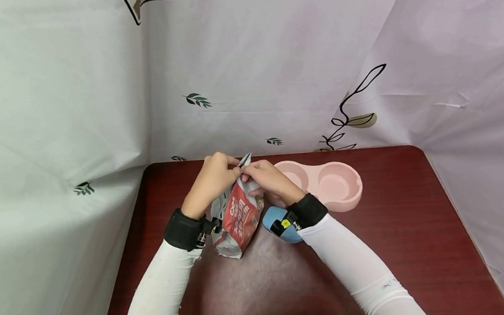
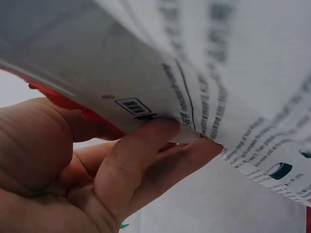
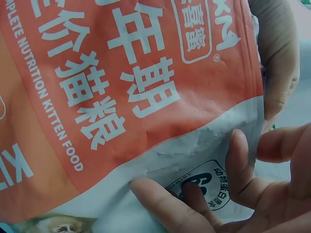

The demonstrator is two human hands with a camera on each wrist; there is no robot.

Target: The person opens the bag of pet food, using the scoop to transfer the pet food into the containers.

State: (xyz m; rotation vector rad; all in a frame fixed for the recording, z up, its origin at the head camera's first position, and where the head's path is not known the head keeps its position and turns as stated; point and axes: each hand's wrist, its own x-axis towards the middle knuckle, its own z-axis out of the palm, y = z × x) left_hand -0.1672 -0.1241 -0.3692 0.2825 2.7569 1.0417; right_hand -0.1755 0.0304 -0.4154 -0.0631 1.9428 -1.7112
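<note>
A red and white bag of kitten food (image 1: pixel 240 213) stands on the table, its top edge up between both hands. My left hand (image 1: pixel 218 174) pinches the top edge from the left; in the left wrist view its fingers (image 2: pixel 141 155) press on the printed back of the bag. From the right, my right hand (image 1: pixel 273 179) pinches the same edge. The right wrist view shows the bag's red front (image 3: pixel 146 87) up close, with the right fingers (image 3: pixel 167 206) spread over its white side strip and the edge between thumb and finger. The bag's contents are hidden.
A pink double bowl (image 1: pixel 339 187) stands just right of the bag, partly behind the right hand. Under the right wrist lies a blue rounded object (image 1: pixel 274 216), partly covered by the wrist camera. The dark red table (image 1: pixel 413 223) is bordered by white patterned cloth (image 1: pixel 271 66).
</note>
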